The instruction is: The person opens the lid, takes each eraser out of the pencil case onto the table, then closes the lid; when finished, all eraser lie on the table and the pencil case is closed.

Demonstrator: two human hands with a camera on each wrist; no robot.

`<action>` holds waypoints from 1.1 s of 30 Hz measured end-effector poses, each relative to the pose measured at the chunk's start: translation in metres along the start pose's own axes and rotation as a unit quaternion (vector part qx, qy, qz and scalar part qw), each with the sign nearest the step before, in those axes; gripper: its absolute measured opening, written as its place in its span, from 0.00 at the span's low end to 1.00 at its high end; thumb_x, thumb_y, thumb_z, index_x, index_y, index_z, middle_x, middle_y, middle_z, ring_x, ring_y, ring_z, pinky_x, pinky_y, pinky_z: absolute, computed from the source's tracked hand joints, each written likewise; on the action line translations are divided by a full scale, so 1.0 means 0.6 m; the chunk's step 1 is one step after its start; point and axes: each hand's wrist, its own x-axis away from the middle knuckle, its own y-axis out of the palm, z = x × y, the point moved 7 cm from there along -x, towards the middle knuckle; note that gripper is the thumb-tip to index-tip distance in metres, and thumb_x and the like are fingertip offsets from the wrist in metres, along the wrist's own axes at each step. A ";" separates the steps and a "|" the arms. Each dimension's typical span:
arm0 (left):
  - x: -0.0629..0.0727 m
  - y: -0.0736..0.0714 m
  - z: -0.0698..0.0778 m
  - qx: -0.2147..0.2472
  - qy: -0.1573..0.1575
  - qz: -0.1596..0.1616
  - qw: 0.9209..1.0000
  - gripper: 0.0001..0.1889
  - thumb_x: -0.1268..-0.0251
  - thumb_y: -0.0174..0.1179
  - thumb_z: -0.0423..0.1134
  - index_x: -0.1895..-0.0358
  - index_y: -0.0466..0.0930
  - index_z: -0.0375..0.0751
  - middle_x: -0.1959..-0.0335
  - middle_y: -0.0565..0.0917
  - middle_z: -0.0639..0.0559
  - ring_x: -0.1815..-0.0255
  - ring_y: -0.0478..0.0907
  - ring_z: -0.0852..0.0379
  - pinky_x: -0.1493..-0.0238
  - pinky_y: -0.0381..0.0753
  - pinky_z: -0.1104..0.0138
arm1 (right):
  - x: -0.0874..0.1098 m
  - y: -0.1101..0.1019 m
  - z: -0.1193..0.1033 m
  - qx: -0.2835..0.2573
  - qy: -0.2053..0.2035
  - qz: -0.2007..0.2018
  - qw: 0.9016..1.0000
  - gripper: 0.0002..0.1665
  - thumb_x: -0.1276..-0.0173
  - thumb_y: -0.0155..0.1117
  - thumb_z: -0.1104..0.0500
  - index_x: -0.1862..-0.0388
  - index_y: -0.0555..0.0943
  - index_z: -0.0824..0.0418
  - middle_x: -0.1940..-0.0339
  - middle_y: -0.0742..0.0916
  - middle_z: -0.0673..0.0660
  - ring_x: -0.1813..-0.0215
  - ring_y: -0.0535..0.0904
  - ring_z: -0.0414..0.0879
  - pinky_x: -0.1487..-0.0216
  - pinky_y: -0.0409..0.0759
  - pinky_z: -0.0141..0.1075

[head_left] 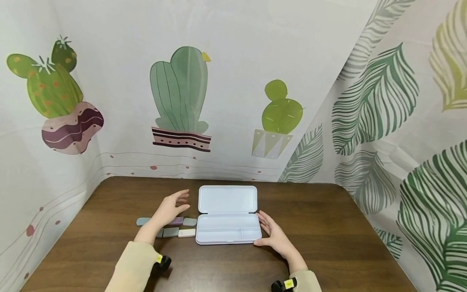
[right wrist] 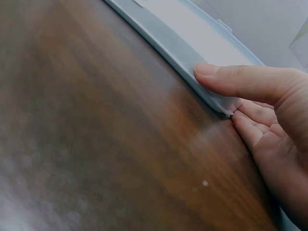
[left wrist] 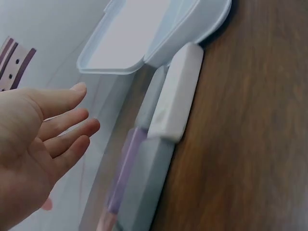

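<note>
A pale blue pencil case (head_left: 228, 235) lies on the table with its lid (head_left: 228, 198) folded back, its divided tray bare. My right hand (head_left: 273, 235) holds the case's right end, thumb at the front corner and fingers along the side. In the right wrist view, the thumb presses the case's edge (right wrist: 190, 79). Left of the case, my left hand (head_left: 171, 209) hovers above two rows of small oblong blocks, fingers relaxed and holding nothing. A white block (left wrist: 175, 91), grey blocks (left wrist: 144, 185) and a purple block (left wrist: 126, 168) show there; a light blue one (head_left: 142, 221) is partly hidden by the left arm.
The brown wooden table (head_left: 321, 243) stretches out around the case. Behind it hangs a white cloth (head_left: 233, 101) printed with cacti and leaves. Both wrists wear black camera bands (head_left: 162, 263).
</note>
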 end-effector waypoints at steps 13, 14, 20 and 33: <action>-0.037 0.040 0.011 0.010 0.015 -0.003 1.000 0.27 0.33 0.56 0.25 0.32 0.62 0.22 0.43 0.78 0.28 0.44 0.80 0.36 0.42 0.78 0.50 | 0.001 0.004 -0.002 -0.006 0.003 -0.002 1.000 0.63 0.50 0.77 0.68 0.24 0.45 0.75 0.24 0.59 0.73 0.22 0.51 0.65 0.36 0.60 0.15; -0.039 0.041 0.013 0.010 0.019 0.000 1.000 0.27 0.33 0.56 0.25 0.32 0.62 0.21 0.43 0.78 0.28 0.45 0.80 0.36 0.43 0.78 0.50 | 0.001 0.004 -0.002 -0.005 0.004 -0.002 1.000 0.63 0.50 0.77 0.69 0.24 0.45 0.74 0.24 0.59 0.73 0.22 0.51 0.65 0.36 0.60 0.15; -0.045 0.044 0.024 0.013 0.031 0.005 0.999 0.29 0.38 0.59 0.21 0.33 0.63 0.21 0.46 0.79 0.28 0.47 0.80 0.36 0.46 0.80 0.52 | 0.000 0.007 -0.004 0.000 -0.011 -0.004 1.000 0.62 0.49 0.76 0.70 0.24 0.45 0.76 0.25 0.59 0.75 0.24 0.52 0.68 0.36 0.60 0.16; -0.039 0.039 0.040 0.017 0.014 0.013 1.000 0.29 0.40 0.59 0.19 0.34 0.66 0.22 0.48 0.79 0.30 0.49 0.81 0.37 0.48 0.81 0.52 | -0.001 0.006 -0.005 0.015 -0.029 0.003 0.999 0.61 0.50 0.76 0.70 0.25 0.47 0.76 0.26 0.61 0.76 0.25 0.55 0.67 0.35 0.62 0.17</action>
